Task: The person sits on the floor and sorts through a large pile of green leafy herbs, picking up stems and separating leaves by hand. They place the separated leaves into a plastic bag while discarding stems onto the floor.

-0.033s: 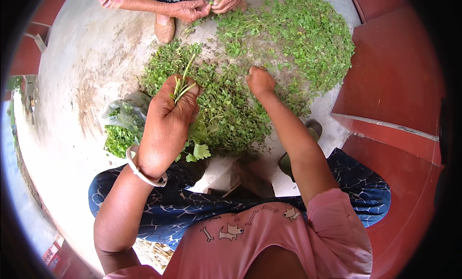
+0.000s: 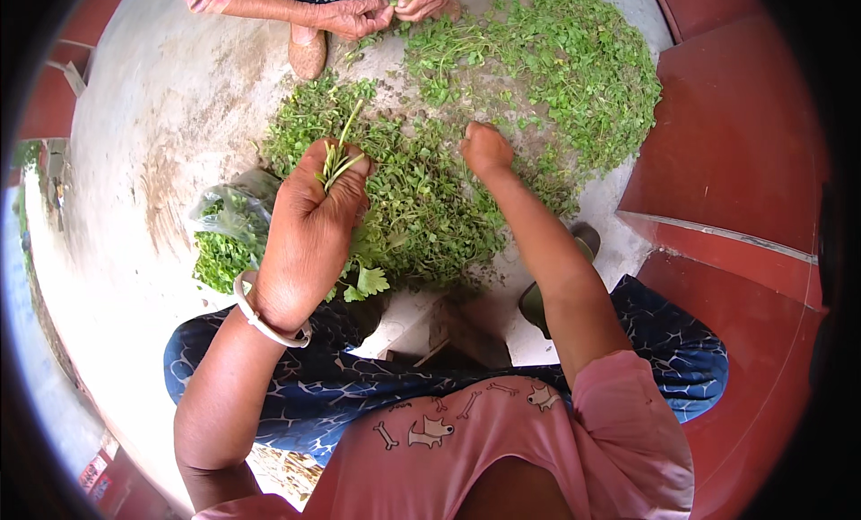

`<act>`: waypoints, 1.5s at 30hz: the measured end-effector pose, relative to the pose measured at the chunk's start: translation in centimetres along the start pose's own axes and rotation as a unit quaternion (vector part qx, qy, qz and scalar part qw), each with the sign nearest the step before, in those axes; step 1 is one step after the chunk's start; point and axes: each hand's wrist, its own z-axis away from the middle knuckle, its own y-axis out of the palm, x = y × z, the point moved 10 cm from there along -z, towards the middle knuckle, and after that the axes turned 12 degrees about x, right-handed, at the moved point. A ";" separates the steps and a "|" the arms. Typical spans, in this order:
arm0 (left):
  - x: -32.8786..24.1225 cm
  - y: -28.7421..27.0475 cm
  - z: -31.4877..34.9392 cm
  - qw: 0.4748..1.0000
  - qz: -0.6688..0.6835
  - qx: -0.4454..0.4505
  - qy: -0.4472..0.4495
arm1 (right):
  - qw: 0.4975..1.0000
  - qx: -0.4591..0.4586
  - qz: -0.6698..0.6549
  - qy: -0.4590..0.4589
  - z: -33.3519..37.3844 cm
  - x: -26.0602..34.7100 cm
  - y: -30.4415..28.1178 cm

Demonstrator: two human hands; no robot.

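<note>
Raised in front of me at centre left, my left hand (image 2: 316, 224) is closed around a small bunch of celery-like leafy greens (image 2: 338, 165). Pale green stems stick out above the thumb, and broad toothed leaves hang below the fist. A white bangle (image 2: 260, 321) circles that wrist. My right hand (image 2: 485, 150) is closed, held over the far right part of a heap of loose green leaves and stalks (image 2: 429, 211). Its fingers point away from view, so anything inside them is hidden.
At left, beside my left hand, stands a clear plastic bag (image 2: 235, 202) with greens in it. A larger spread of greens (image 2: 583, 72) covers the far right floor. Across from me, another person's hands (image 2: 381, 13) pick at a stem. Red panels (image 2: 726, 152) line the right.
</note>
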 end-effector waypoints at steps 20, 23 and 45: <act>4.2 3.0 -2.1 0.992 0.011 0.095 -0.083 | 0.673 0.239 -0.687 -0.134 12.9 7.8 -8.1; 3.8 3.7 -2.0 0.991 -0.012 0.112 -0.077 | 0.685 0.259 -0.664 -0.148 14.0 9.1 -8.0; 3.9 3.3 -1.0 0.978 0.107 0.139 -0.109 | 0.643 0.358 -0.640 -0.221 17.5 13.5 -5.7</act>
